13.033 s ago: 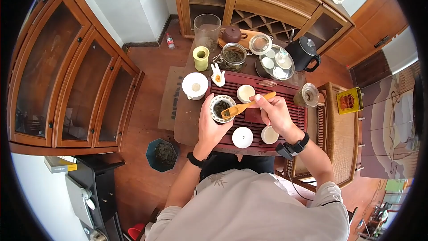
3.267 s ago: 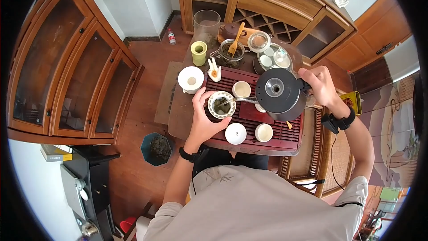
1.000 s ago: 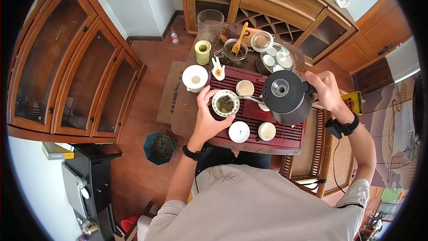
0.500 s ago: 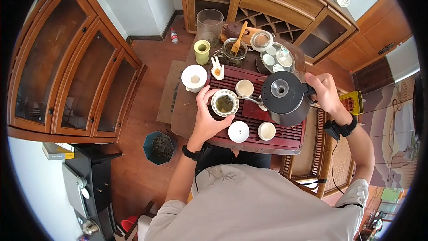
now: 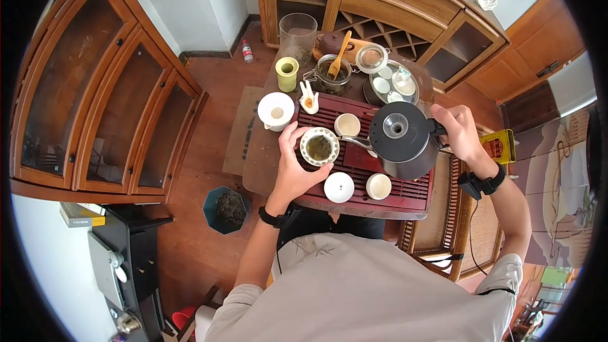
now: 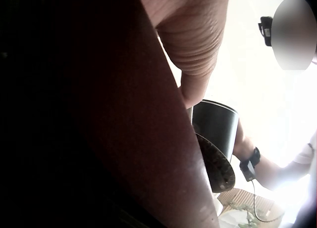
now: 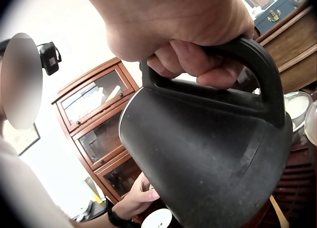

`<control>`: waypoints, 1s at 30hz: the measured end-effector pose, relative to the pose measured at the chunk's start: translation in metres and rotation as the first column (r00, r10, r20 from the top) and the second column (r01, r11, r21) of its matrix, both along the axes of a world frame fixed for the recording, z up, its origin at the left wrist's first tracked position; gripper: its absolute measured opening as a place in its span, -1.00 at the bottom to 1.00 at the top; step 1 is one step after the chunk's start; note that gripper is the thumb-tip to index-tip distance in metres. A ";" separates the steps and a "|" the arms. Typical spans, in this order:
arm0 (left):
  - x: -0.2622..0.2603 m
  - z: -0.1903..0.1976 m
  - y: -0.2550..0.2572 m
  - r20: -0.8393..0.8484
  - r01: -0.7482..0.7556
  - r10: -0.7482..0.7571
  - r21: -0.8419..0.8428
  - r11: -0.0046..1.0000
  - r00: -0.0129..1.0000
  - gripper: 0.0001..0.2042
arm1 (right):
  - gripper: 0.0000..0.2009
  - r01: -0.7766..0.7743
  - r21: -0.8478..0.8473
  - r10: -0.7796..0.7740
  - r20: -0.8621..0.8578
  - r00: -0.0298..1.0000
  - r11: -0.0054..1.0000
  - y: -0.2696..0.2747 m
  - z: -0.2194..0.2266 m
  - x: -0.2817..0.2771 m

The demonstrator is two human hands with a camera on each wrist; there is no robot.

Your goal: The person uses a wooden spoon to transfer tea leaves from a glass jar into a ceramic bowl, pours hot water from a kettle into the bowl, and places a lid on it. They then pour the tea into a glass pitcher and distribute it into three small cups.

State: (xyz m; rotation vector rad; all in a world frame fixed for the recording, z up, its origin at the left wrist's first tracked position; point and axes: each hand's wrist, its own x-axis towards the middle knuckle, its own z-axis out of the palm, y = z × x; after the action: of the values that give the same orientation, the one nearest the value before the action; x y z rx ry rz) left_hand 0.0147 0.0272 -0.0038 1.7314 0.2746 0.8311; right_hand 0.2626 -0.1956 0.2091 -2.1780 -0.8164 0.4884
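In the head view my left hand (image 5: 292, 168) holds a white tea cup with a patterned rim (image 5: 319, 132), thumb at its near side and fingers at its far left. Dark tea leaves (image 5: 320, 147) lie in liquid inside it. My right hand (image 5: 461, 130) grips the handle of a black electric kettle (image 5: 398, 138), its metal spout (image 5: 356, 142) right at the cup's rim. The right wrist view shows the fingers wrapped through the kettle's handle (image 7: 270, 74). A blurred arm hides most of the left wrist view.
A white lid (image 5: 339, 187) and small cups (image 5: 379, 186) sit on the slatted red tea tray (image 5: 405, 188). Behind stand a glass jar (image 5: 332, 79) with a wooden scoop (image 5: 340, 57), a green vase (image 5: 287, 75) and a white strainer (image 5: 276, 112). A bin (image 5: 226, 209) stands on the floor.
The wooden scoop, earlier in the right hand over the cup, now stands in the jar. The right hand took up the kettle, and liquid has risen around the leaves. Lately the kettle shifted slightly left.
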 end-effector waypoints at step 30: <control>0.000 -0.002 0.001 -0.006 0.004 -0.004 0.009 1.000 1.000 0.14 | -0.41 -0.003 -0.011 0.003 0.010 1.000 1.000 0.005 0.005 -0.003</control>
State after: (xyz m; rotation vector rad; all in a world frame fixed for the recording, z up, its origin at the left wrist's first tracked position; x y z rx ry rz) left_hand 0.0146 0.0278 -0.0054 1.7425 0.2715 0.8251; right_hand 0.2592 -0.1903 0.2136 -2.1911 -0.8247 0.4845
